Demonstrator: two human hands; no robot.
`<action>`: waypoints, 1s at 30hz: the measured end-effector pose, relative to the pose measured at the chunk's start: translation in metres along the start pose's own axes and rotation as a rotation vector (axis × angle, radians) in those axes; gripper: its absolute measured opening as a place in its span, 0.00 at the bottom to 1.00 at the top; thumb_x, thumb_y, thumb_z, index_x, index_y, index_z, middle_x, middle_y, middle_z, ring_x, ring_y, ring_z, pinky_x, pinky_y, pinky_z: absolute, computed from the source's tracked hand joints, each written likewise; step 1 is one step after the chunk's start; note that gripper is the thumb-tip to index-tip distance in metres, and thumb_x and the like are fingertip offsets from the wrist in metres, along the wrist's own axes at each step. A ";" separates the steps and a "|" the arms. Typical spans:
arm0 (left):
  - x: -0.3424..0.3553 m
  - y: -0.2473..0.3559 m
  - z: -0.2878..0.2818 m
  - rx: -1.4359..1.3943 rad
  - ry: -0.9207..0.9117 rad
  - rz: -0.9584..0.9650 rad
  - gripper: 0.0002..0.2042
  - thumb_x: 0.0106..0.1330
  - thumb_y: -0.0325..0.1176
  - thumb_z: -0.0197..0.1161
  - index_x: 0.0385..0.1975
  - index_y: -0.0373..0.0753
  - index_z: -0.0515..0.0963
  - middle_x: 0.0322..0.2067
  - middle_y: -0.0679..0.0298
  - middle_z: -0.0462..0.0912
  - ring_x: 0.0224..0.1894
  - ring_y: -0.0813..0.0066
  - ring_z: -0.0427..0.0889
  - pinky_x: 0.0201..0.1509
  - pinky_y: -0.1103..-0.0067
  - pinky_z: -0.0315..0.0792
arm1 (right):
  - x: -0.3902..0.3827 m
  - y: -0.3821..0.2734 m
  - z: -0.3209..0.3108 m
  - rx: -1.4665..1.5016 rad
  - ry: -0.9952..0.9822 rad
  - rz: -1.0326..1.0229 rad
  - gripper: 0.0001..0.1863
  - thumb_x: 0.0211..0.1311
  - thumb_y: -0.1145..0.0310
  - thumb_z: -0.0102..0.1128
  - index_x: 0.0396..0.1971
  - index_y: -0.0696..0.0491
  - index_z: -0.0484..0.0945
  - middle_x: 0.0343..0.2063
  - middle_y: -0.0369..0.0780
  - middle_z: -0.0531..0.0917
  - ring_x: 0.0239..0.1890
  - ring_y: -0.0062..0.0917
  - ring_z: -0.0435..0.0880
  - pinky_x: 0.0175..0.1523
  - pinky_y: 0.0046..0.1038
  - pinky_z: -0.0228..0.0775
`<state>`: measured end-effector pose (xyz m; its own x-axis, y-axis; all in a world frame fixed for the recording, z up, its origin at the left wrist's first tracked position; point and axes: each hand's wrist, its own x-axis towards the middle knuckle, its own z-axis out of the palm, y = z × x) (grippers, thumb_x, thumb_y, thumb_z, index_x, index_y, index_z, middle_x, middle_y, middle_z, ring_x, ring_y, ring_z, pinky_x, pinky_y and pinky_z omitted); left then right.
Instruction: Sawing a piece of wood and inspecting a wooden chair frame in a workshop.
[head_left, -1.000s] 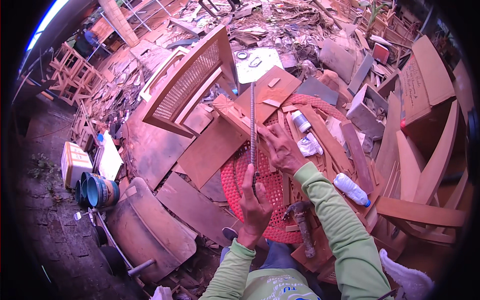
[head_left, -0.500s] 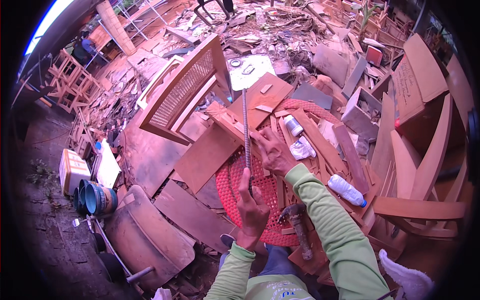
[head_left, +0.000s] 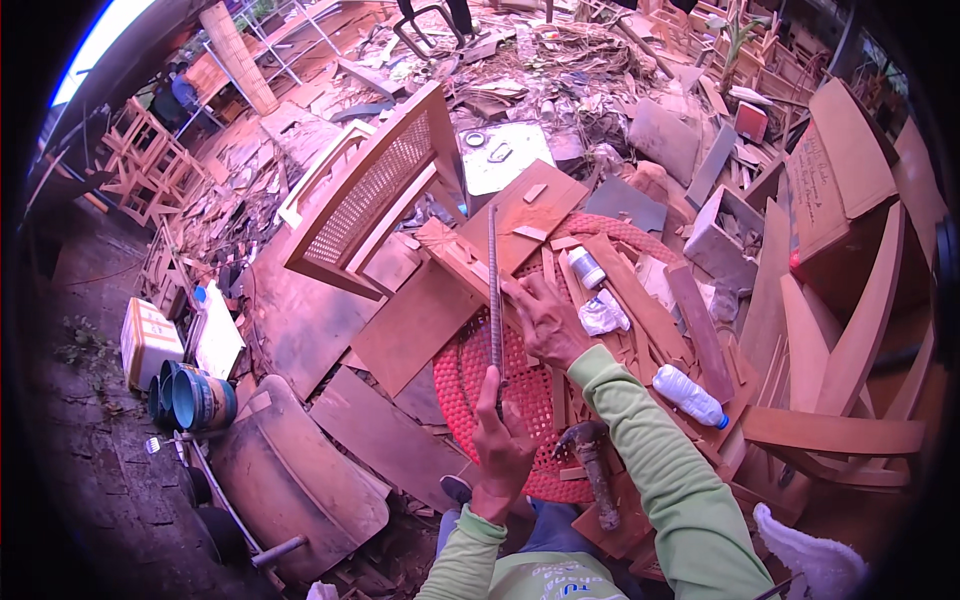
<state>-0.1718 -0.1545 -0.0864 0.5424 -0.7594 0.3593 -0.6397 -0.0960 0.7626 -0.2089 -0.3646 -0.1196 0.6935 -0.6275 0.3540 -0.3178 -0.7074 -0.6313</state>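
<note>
My left hand [head_left: 503, 445] is closed around the near end of a long, narrow metal blade [head_left: 494, 285] with a ridged surface, its index finger stretched along it. The blade points away from me and crosses a light brown wooden piece [head_left: 452, 252]. Just right of the blade, my right hand [head_left: 545, 320] presses on that wooden piece with bent fingers, gripping its near end. Below both hands lies a round red woven seat [head_left: 470, 375]. A hammer [head_left: 598, 470] rests near its lower right edge. The blade's handle is hidden in my left palm.
A cane-backed chair [head_left: 375, 185] stands tilted ahead to the left. Wood strips, a can [head_left: 586, 268] and a plastic bottle [head_left: 690, 395] lie at right. Beyond them are curved wooden parts [head_left: 865, 310] and a cardboard box [head_left: 830, 170]. Blue buckets [head_left: 203, 397] stand at left.
My left hand has drawn the blade back toward me a little. The right hand keeps its place on the wooden piece. The whole view has shifted slightly.
</note>
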 end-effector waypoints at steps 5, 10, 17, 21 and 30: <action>0.019 0.015 -0.001 0.024 0.039 0.001 0.27 0.76 0.18 0.52 0.75 0.32 0.60 0.62 0.42 0.79 0.54 0.44 0.86 0.59 0.63 0.79 | 0.001 -0.003 -0.001 0.014 0.000 0.018 0.25 0.68 0.74 0.57 0.65 0.52 0.74 0.49 0.48 0.76 0.50 0.49 0.80 0.56 0.46 0.75; 0.042 0.008 0.011 0.072 0.088 0.096 0.27 0.76 0.18 0.52 0.74 0.32 0.61 0.65 0.41 0.76 0.51 0.48 0.87 0.54 0.65 0.80 | 0.000 -0.002 0.003 0.017 0.001 0.000 0.27 0.63 0.76 0.57 0.64 0.51 0.73 0.44 0.48 0.75 0.47 0.48 0.78 0.51 0.47 0.76; 0.003 0.004 0.000 0.049 0.045 0.012 0.26 0.78 0.20 0.49 0.75 0.33 0.60 0.54 0.48 0.82 0.35 0.65 0.83 0.43 0.70 0.79 | -0.003 -0.002 0.005 0.081 0.055 0.019 0.15 0.68 0.74 0.56 0.53 0.56 0.74 0.44 0.49 0.76 0.52 0.48 0.80 0.55 0.46 0.77; 0.007 0.011 -0.006 0.012 0.025 -0.021 0.26 0.78 0.19 0.49 0.75 0.32 0.60 0.56 0.42 0.80 0.42 0.57 0.85 0.50 0.69 0.79 | -0.003 0.000 0.007 0.070 0.039 0.018 0.09 0.68 0.73 0.57 0.45 0.56 0.74 0.44 0.49 0.75 0.50 0.50 0.80 0.55 0.47 0.76; 0.054 -0.004 0.017 -0.006 0.052 0.052 0.26 0.77 0.17 0.49 0.75 0.33 0.60 0.62 0.40 0.77 0.56 0.47 0.84 0.60 0.63 0.77 | -0.028 0.001 -0.004 -0.037 -0.055 0.007 0.31 0.64 0.67 0.65 0.67 0.53 0.69 0.52 0.52 0.75 0.52 0.52 0.82 0.55 0.47 0.79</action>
<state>-0.1489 -0.2061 -0.0788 0.5360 -0.7287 0.4262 -0.6649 -0.0533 0.7451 -0.2314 -0.3488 -0.1269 0.7250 -0.6147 0.3107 -0.3461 -0.7152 -0.6072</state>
